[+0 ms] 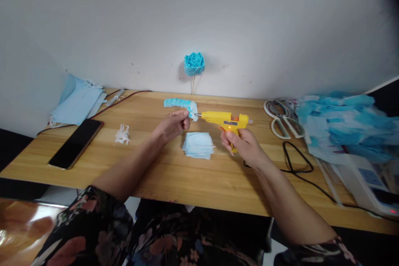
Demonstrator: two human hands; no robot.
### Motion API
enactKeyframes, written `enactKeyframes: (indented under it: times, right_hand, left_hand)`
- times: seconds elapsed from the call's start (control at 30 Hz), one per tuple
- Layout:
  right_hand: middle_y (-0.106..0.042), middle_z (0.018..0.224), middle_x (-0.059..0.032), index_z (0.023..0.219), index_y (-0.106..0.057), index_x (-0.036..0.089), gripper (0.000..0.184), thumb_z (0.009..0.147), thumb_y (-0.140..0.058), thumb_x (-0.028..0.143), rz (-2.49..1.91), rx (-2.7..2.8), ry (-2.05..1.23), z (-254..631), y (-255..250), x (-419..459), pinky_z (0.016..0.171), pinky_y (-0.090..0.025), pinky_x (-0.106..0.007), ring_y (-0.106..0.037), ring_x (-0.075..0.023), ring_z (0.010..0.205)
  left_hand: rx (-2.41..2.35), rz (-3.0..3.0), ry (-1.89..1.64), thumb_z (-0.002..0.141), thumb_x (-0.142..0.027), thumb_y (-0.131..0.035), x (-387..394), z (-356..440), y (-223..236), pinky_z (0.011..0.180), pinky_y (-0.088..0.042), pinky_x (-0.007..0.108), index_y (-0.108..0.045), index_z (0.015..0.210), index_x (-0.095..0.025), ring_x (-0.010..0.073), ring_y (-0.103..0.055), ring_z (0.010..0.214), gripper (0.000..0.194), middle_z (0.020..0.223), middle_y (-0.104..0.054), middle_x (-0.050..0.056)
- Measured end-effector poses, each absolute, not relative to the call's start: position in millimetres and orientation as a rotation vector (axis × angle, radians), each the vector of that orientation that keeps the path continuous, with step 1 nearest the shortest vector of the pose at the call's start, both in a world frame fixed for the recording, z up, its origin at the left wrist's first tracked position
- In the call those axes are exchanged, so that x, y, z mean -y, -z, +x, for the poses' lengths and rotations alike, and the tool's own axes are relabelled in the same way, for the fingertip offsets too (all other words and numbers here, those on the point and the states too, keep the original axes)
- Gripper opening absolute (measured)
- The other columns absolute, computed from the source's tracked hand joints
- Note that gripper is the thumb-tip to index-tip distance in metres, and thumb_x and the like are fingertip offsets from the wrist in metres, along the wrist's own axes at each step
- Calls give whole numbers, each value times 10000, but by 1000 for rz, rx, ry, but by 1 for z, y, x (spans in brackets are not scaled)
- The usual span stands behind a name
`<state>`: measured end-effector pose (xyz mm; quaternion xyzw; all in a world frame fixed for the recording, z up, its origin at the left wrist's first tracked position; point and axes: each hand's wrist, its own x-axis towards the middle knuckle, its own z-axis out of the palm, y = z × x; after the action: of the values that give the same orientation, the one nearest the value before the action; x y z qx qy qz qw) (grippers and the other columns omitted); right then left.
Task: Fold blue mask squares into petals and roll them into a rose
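Note:
My right hand (pixel 238 143) grips a yellow glue gun (pixel 222 119) by its handle, and a small orange light glows on the gun. Its nozzle points left and meets, or nearly meets, a light blue fabric piece (pixel 193 112). That piece is pinched between the fingertips of my left hand (pixel 176 124). Just behind, a row of overlapping blue fabric petals (pixel 176 102) lies on the table. Below the nozzle rests a stack of pale blue fabric squares (pixel 198 145). At the wall stands a blue fabric rose (pixel 194 64) on a thin stick.
On the left are blue face masks (pixel 79 99), a phone (pixel 76 143) and a heap of white scraps (pixel 122 134). Scissors (pixel 285 126), a black cable (pixel 297 170), a pile of blue fabric (pixel 349 120) and a white power strip (pixel 368 181) occupy the right.

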<state>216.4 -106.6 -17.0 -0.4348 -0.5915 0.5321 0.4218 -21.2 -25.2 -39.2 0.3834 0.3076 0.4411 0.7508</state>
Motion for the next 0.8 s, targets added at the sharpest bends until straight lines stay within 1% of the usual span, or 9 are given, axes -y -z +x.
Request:
enactKeyframes:
  times: [0.17, 0.27, 0.43, 0.47, 0.53, 0.57, 0.63, 0.7, 0.8]
  right_hand:
    - [-462, 540, 47, 737, -538, 200, 468, 846, -596, 651, -1121, 1491, -1330, 215, 15, 107, 395, -356, -212, -389, -78, 464]
    - [-466, 538, 50, 748, -546, 198, 464, 853, -585, 648, -1146, 1515, -1320, 215, 14, 108, 411, -348, -216, -389, -78, 461]
    - [-484, 543, 30, 645, -525, 187, 490, 876, -586, 614, -1125, 1634, -1345, 222, 11, 108, 458, -354, -222, -420, -79, 493]
    - [-518, 566, 14, 657, -557, 179, 487, 878, -588, 613, -1104, 1641, -1374, 223, 10, 107, 464, -370, -224, -449, -86, 509]
    - [-637, 696, -42, 755, -654, 168, 464, 870, -603, 615, -1057, 1591, -1418, 226, 8, 107, 513, -451, -242, -559, -120, 597]
    - [-688, 796, -70, 824, -693, 173, 448, 863, -617, 613, -1037, 1542, -1422, 227, 7, 107, 568, -504, -265, -613, -144, 666]
    - [-733, 968, -94, 917, -734, 201, 413, 850, -646, 599, -1006, 1440, -1407, 227, 7, 107, 706, -573, -322, -677, -184, 792]
    - [-747, 999, -86, 930, -750, 222, 391, 832, -672, 593, -994, 1376, -1390, 227, 9, 105, 773, -591, -349, -696, -199, 825]
    - [-758, 964, -72, 937, -751, 230, 394, 795, -709, 596, -989, 1322, -1373, 227, 10, 102, 776, -601, -350, -705, -215, 848]
  left_hand:
    - [-672, 831, -968, 798, -312, -783, 26, -21, 38, 515, -416, 199, -587, 613, -134, 80, -521, 491, 322, 524, -557, -11]
    - [-650, 840, -968, 758, -331, -816, 25, -22, 40, 514, -422, 195, -601, 614, -132, 81, -524, 496, 326, 527, -568, -9]
    - [-625, 829, -990, 686, -354, -868, 22, -23, 43, 526, -445, 188, -609, 593, -127, 77, -529, 510, 356, 531, -578, -6]
    - [-625, 823, -995, 683, -348, -870, 22, -23, 43, 523, -444, 188, -608, 590, -126, 77, -529, 508, 356, 529, -577, -5]
    - [-627, 811, -1003, 697, -327, -861, 22, -23, 43, 517, -439, 188, -609, 600, -123, 75, -525, 501, 339, 524, -575, -6]
    - [-626, 805, -1007, 708, -314, -853, 22, -23, 42, 514, -434, 186, -610, 608, -122, 74, -522, 498, 325, 520, -571, -8]
    - [-624, 793, -1011, 728, -292, -838, 23, -22, 41, 514, -429, 183, -610, 625, -121, 71, -518, 496, 303, 519, -569, -11]
    - [-623, 789, -1007, 727, -288, -838, 23, -23, 40, 515, -429, 184, -610, 633, -119, 72, -519, 495, 299, 521, -573, -10]
    - [-616, 805, -992, 712, -312, -851, 23, -23, 41, 520, -431, 189, -620, 646, -113, 76, -529, 499, 312, 531, -583, -4]
